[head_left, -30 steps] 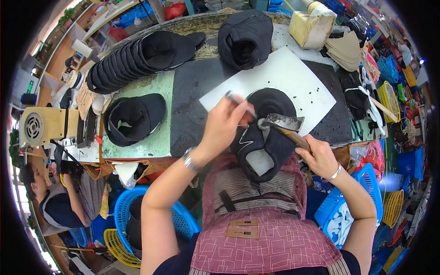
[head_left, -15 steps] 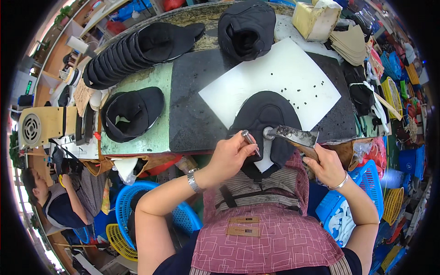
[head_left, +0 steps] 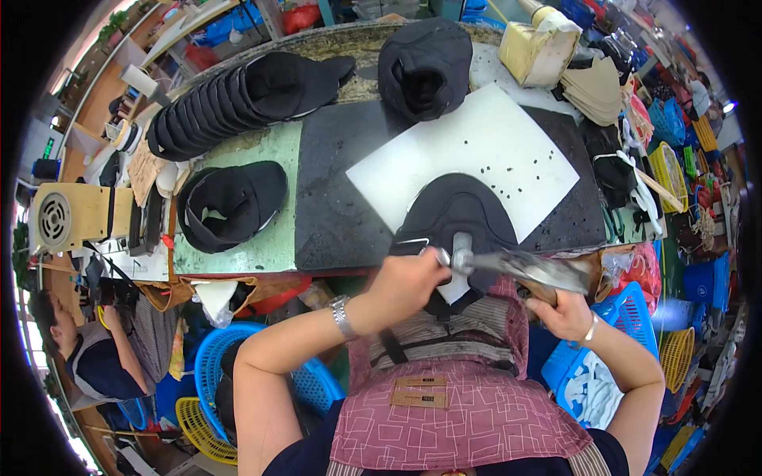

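A black cap (head_left: 454,216) lies crown-up on a white board (head_left: 468,151), hanging over the table's near edge. My left hand (head_left: 406,279) pinches a small metal punch (head_left: 438,255) against the cap's near rim. My right hand (head_left: 562,308) grips the wooden handle of a hammer (head_left: 508,266), its metal head blurred right beside the punch. A wristwatch sits on my left wrist.
A row of stacked black caps (head_left: 238,99) runs along the far left of the table. A single upturned cap (head_left: 230,202) rests on a green mat, another (head_left: 425,67) at the back. A person (head_left: 87,349) sits lower left. Blue baskets (head_left: 230,373) stand below.
The cap has slid toward me, off the middle of the white board to the table's near edge. My left hand came back with the punch, and the hammer head swung down beside it.
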Motion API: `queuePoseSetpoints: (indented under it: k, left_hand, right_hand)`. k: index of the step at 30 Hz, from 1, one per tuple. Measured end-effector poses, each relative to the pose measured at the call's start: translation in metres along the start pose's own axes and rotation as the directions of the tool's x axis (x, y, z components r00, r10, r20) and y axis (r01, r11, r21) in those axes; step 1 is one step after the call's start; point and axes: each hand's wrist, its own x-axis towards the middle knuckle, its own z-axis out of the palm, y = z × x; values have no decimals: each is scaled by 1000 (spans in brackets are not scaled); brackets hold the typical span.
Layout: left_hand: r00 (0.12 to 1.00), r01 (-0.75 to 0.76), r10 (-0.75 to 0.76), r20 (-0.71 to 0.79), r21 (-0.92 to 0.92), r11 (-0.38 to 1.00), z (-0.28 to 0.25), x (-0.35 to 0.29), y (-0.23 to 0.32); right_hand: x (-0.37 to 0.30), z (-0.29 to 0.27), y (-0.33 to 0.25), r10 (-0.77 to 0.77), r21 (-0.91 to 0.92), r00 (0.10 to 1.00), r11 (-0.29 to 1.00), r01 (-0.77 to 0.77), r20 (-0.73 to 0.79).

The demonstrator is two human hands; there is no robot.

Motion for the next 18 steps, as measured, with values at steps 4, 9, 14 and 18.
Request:
queuePoseSetpoints:
  k: [4,9,14,18]
  left_hand:
    - [711,549,-670,214,-765,338,-2,9,-9]
    - [760,547,-637,125,-653,524,0,10,0]
    - [859,469,-512,-21,-369,802,6,4,1]
    - [982,149,-145,-125,26,989,1,7,9]
  right_hand:
    - [-5,5,4,263,-26,964,965,-262,35]
    - [1,2,7,259,-45,966,965,-258,25]
    - [11,-34,-21,114,135,961,987,-82,-250]
    - [3,-25,-14,9,476,998,879,20,-58]
